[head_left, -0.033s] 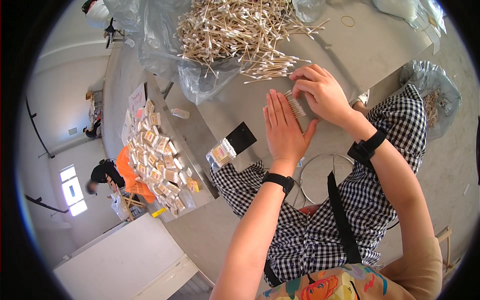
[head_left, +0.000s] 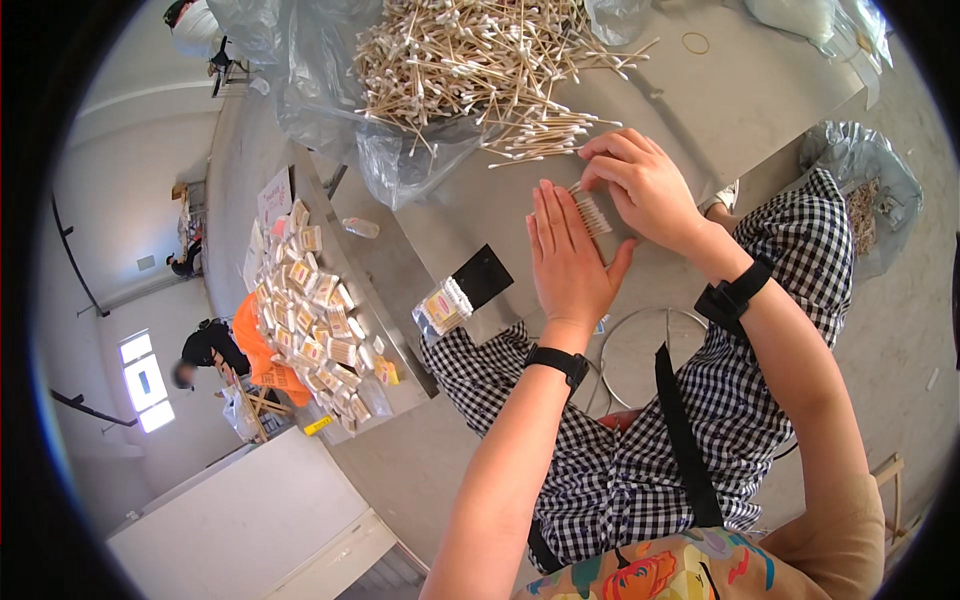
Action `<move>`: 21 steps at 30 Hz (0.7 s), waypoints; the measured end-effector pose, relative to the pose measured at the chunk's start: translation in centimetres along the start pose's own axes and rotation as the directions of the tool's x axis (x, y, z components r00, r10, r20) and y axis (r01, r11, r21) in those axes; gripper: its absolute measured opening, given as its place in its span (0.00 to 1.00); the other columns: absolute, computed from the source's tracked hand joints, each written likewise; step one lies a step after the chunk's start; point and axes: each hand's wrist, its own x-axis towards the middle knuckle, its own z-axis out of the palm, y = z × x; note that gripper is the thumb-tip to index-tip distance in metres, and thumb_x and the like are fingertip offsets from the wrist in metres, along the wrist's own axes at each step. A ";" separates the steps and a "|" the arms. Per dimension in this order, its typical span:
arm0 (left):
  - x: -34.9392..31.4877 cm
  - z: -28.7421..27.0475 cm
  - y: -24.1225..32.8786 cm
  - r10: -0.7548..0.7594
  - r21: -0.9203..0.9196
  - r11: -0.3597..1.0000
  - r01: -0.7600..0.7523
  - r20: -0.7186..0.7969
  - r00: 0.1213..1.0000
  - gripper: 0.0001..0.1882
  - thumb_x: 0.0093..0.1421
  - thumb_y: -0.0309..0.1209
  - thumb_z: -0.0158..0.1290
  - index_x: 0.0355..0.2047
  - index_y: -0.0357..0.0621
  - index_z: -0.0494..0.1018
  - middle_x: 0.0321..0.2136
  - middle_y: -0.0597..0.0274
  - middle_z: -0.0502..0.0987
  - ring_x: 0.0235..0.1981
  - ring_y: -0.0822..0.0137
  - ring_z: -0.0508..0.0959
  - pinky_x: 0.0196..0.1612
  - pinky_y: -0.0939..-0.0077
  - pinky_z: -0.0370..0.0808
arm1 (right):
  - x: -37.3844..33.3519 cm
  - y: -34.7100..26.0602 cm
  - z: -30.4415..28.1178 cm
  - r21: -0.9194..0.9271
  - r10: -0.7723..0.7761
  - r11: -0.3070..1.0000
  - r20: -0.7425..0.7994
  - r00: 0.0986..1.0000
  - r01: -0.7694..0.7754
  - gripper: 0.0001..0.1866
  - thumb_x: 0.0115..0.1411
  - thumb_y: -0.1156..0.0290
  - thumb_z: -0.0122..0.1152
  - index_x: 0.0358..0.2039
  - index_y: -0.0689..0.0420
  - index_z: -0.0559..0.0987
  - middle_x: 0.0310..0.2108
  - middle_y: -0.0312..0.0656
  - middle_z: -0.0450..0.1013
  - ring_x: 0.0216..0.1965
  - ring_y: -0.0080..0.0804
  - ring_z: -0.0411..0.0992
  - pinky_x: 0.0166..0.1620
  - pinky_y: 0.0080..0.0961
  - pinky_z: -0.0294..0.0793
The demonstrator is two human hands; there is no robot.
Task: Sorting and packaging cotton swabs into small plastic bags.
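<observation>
A short row of cotton swabs [head_left: 592, 212] lies side by side on the metal table between my hands. My left hand [head_left: 572, 258] rests flat along the row's left side, fingers straight and thumb spread. From the right, my right hand [head_left: 645, 185] bends its fingers over the far end of the row, pinching at the swabs there. Its thumb is hidden. Beyond the hands, a large heap of loose cotton swabs [head_left: 465, 60] spreads over a clear plastic bag [head_left: 400, 165], with some swabs lying toward my right fingers.
A filled swab pack [head_left: 443, 306] sits beside a black flat piece [head_left: 484, 276] at the table's near left edge. Many swab packs [head_left: 320, 320] cover another table on the left. A lined bin [head_left: 870, 200] stands at right. A rubber band [head_left: 695, 42] lies far back.
My right fingertips have shifted slightly at the far end of the swab row. My left hand keeps its place.
</observation>
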 end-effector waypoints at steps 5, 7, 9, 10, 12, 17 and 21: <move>0.0 -0.1 0.0 0.000 -0.013 1.000 0.000 -0.002 1.000 0.54 0.59 0.58 0.53 0.67 0.24 0.46 0.68 0.33 0.49 0.71 0.42 0.50 0.69 0.48 0.52 | 0.2 -0.2 0.2 -0.024 -0.014 1.000 -0.024 1.000 0.013 0.08 0.49 0.81 0.58 0.29 0.54 0.81 0.42 0.35 0.75 0.49 0.36 0.71 0.53 0.33 0.72; 0.0 -0.1 0.0 0.004 -0.018 1.000 -0.004 -0.002 1.000 0.54 0.59 0.57 0.54 0.67 0.23 0.47 0.68 0.33 0.49 0.71 0.42 0.50 0.69 0.48 0.52 | 0.3 0.0 0.2 -0.034 -0.032 0.999 -0.018 0.999 0.031 0.08 0.49 0.81 0.58 0.29 0.54 0.81 0.42 0.35 0.74 0.49 0.36 0.71 0.53 0.33 0.72; -0.1 0.0 -0.1 -0.011 -0.099 0.995 0.009 -0.014 1.000 0.51 0.61 0.53 0.55 0.68 0.27 0.46 0.69 0.35 0.49 0.71 0.42 0.50 0.70 0.48 0.51 | 0.3 0.2 0.3 -0.039 -0.043 0.998 -0.027 0.999 0.042 0.08 0.48 0.81 0.58 0.29 0.55 0.81 0.42 0.36 0.74 0.49 0.38 0.71 0.52 0.33 0.72; -0.1 -0.1 -0.2 -0.002 -0.098 0.995 0.001 -0.016 1.000 0.51 0.61 0.53 0.55 0.68 0.27 0.46 0.69 0.35 0.49 0.71 0.42 0.50 0.70 0.48 0.51 | 0.3 0.2 0.2 -0.042 -0.042 0.998 -0.035 0.999 0.040 0.08 0.48 0.81 0.58 0.29 0.55 0.81 0.42 0.36 0.74 0.49 0.38 0.71 0.52 0.33 0.72; 0.1 -0.5 -1.0 -0.076 -0.382 0.924 0.024 -0.123 0.989 0.42 0.65 0.45 0.51 0.69 0.31 0.47 0.69 0.35 0.49 0.71 0.41 0.49 0.70 0.44 0.48 | 0.4 0.1 0.1 0.038 0.026 0.999 -0.084 0.996 -0.023 0.09 0.49 0.82 0.58 0.31 0.56 0.80 0.41 0.37 0.74 0.47 0.38 0.71 0.51 0.34 0.73; 2.9 -1.7 -5.9 -0.112 -0.261 0.963 0.073 -0.136 0.984 0.29 0.68 0.34 0.46 0.66 0.37 0.56 0.67 0.44 0.57 0.71 0.45 0.52 0.70 0.41 0.44 | 0.5 -0.2 0.0 0.088 0.078 0.994 -0.142 0.987 -0.066 0.12 0.54 0.87 0.54 0.35 0.57 0.80 0.44 0.39 0.74 0.47 0.40 0.71 0.47 0.33 0.75; 3.6 -2.2 -7.3 -0.011 -0.083 0.996 0.007 -0.049 0.999 0.23 0.67 0.31 0.47 0.62 0.39 0.64 0.62 0.53 0.67 0.68 0.50 0.58 0.70 0.41 0.43 | 0.6 -0.1 -0.1 0.050 0.065 0.997 -0.131 0.989 -0.059 0.12 0.55 0.87 0.55 0.36 0.58 0.80 0.44 0.39 0.74 0.46 0.39 0.72 0.46 0.31 0.76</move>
